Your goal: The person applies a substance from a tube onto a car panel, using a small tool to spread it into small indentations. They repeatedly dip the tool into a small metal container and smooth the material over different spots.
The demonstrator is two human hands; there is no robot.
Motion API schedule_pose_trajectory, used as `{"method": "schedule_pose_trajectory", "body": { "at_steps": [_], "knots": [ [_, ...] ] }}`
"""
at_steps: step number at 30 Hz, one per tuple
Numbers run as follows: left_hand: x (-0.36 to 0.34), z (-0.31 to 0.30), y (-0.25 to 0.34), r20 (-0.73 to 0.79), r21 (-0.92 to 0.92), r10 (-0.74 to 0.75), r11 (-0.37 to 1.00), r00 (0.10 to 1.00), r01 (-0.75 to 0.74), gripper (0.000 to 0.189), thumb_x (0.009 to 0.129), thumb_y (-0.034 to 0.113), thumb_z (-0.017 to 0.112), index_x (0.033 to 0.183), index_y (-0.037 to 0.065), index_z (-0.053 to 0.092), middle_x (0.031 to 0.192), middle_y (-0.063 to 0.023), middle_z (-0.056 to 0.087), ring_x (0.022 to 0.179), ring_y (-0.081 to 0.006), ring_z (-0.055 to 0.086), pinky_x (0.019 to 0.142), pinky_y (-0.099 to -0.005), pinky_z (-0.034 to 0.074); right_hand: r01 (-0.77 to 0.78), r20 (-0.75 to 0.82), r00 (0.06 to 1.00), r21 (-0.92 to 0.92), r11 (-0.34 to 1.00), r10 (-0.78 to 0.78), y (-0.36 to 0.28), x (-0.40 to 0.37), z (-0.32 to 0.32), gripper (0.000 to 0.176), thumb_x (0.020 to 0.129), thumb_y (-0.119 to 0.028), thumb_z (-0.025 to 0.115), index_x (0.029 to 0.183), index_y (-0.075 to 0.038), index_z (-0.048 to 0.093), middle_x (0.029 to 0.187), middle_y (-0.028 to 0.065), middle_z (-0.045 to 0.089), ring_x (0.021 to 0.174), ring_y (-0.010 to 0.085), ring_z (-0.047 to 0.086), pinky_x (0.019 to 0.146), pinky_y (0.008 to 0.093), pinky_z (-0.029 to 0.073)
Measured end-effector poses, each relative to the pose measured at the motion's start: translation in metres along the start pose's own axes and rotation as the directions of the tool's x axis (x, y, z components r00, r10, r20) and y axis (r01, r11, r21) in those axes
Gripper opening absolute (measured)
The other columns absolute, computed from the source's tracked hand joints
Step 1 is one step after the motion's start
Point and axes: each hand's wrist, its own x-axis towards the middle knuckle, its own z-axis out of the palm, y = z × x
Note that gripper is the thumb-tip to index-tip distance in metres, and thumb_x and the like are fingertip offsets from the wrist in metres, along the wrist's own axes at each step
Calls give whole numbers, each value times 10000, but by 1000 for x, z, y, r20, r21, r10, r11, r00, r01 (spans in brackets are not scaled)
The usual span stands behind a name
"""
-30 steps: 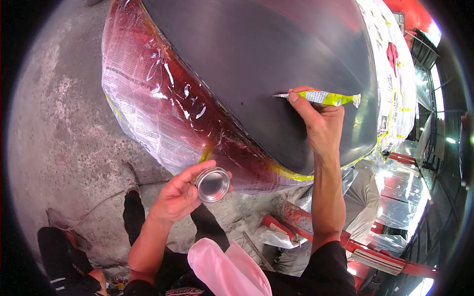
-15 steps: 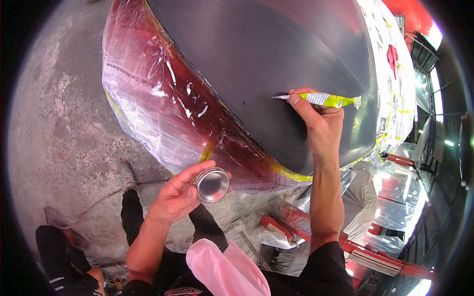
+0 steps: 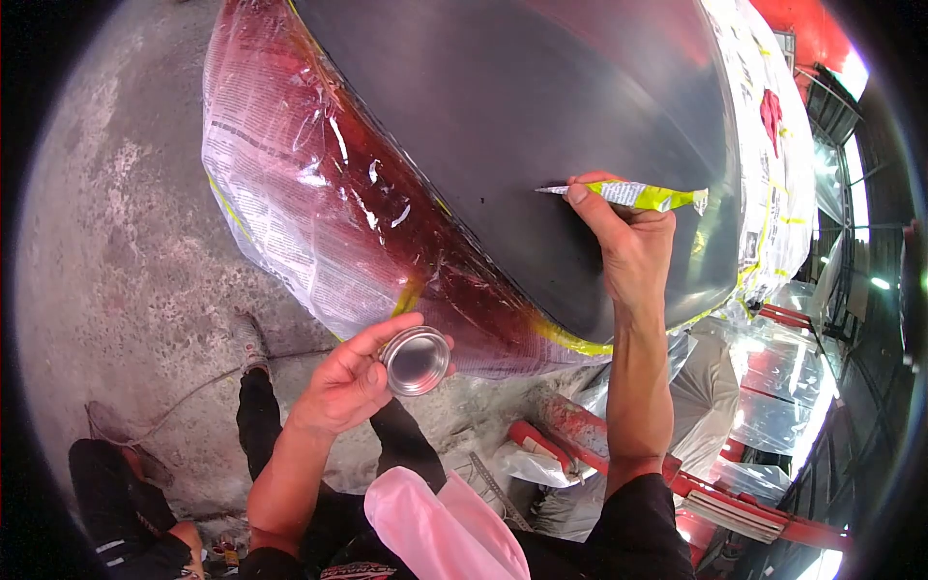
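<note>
My left hand (image 3: 343,387) grips a small round metal tin (image 3: 418,361), its shallow silvery inside facing up. In my right hand (image 3: 633,246), a slim pointed paper roll (image 3: 633,194) with print and yellow-green tape on it is pinched between thumb and fingers. Its narrow tip points left, close over the dark grey car panel (image 3: 454,106). A small dark speck (image 3: 482,201) shows on the panel left of that tip. Newspaper under clear plastic (image 3: 280,184) covers the reddish part along the panel's left edge, above my left hand.
Yellow masking tape (image 3: 570,343) runs along the panel's lower edge. More newspaper (image 3: 768,193) covers the right side. A red metal beam (image 3: 744,507) and plastic sheeting (image 3: 710,377) lie at lower right. Another person's dark-clothed leg (image 3: 121,493) is at lower left, on the concrete floor (image 3: 126,280).
The panel and its masking have shifted very slightly to the right in view. Both hands keep almost the same pose and still hold the tin and the paper roll.
</note>
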Motion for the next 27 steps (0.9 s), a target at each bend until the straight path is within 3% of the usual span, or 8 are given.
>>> {"method": "schedule_pose_trajectory", "body": {
  "at_steps": [6, 11, 15, 17, 20, 22, 24, 27],
  "knots": [
    [0, 2, 0, 0, 39, 21, 999, 1000, -21, 599, 983, 303, 502, 1476, 46, 280, 1391, -284, 438, 1220, -404, 514, 1025, -490, 387, -39, -21, 999, -89, 995, 38, -1, 0, -2, 143, 809, -21, 729, 940, 29, 706, 844, 44, 695, 762, 86, 623, 727, 219, 471],
    [1, -1, 2, -30, 66, 44, 997, 999, -42, 602, 981, 309, 506, 1474, 44, 283, 1379, -282, 450, 1223, -395, 514, 1020, -482, 393, 32, -111, 993, 1, 999, -32, -22, -28, -2, 129, 807, 7, 692, 935, 18, 693, 954, 136, 679, 849, 164, 632, 784, 266, 473],
    [13, 4, 14, -45, 56, 84, 995, 995, -81, 611, 979, 316, 509, 1475, 44, 278, 1372, -280, 456, 1217, -390, 519, 1031, -476, 386, 178, 33, 984, -37, 983, -177, -35, -69, 20, 130, 760, -90, 735, 868, -17, 730, 847, 82, 700, 831, 167, 630, 739, 288, 491],
    [20, 7, 20, 38, -53, 118, 992, 992, -115, 546, 1008, 190, 464, 1470, -21, 265, 1369, -144, 495, 1269, -251, 486, 1075, -402, 361, 132, 252, 961, -41, 990, -118, -39, -81, 26, 140, 728, -61, 724, 858, -11, 729, 909, 129, 700, 894, 217, 643, 772, 320, 504],
    [27, 10, 28, 51, -26, 141, 990, 989, -140, 546, 1009, 190, 461, 1472, -19, 259, 1360, -135, 501, 1268, -244, 485, 1076, -398, 360, 255, 348, 912, -67, 965, -217, -33, -79, 34, 173, 692, -19, 720, 865, -17, 732, 953, 133, 694, 890, 229, 649, 779, 331, 510],
    [29, 10, 32, 34, 12, 153, 988, 988, -154, 546, 1009, 183, 460, 1472, -21, 255, 1358, -129, 501, 1263, -230, 486, 1073, -393, 365, 245, 353, 913, -78, 966, -203, -36, -78, 37, 207, 660, 12, 738, 864, -25, 736, 951, 126, 694, 900, 225, 648, 778, 330, 511],
    [29, 9, 34, 38, -9, 140, 990, 989, -140, 545, 1009, 177, 460, 1471, -25, 253, 1354, -128, 500, 1252, -218, 491, 1069, -388, 370, 232, 353, 914, -46, 972, -201, -38, -80, 39, 172, 713, 60, 738, 880, 34, 703, 927, 167, 685, 953, 227, 623, 806, 322, 497],
    [27, 8, 33, 46, -4, 125, 992, 991, -125, 545, 1010, 174, 460, 1471, -27, 249, 1353, -125, 498, 1250, -206, 487, 1063, -384, 376, 260, 390, 899, -114, 959, -198, -37, -84, 40, 166, 711, 60, 742, 871, 28, 711, 884, 142, 695, 943, 222, 625, 798, 319, 501]
  ]
}}
